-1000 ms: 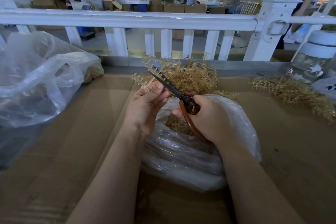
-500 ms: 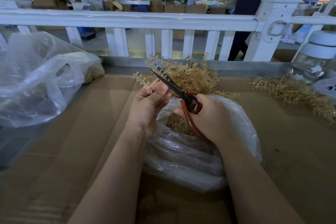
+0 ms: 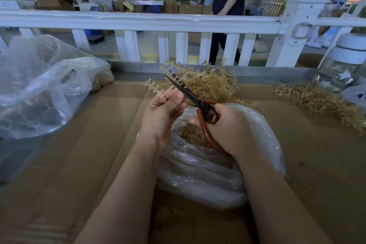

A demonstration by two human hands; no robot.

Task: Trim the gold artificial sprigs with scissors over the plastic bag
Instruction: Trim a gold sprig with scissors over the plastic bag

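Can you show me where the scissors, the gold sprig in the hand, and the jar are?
scissors (image 3: 190,95): head view, on the dark blades.
gold sprig (image 3: 174,66): head view, on its upper branch.
glass jar (image 3: 341,70): head view, on its clear side.

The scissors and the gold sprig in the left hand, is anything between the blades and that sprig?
Nothing visible. The scissors, gripped by the right hand, have their blades right at the sprig pinched in the left hand, above the open plastic bag.
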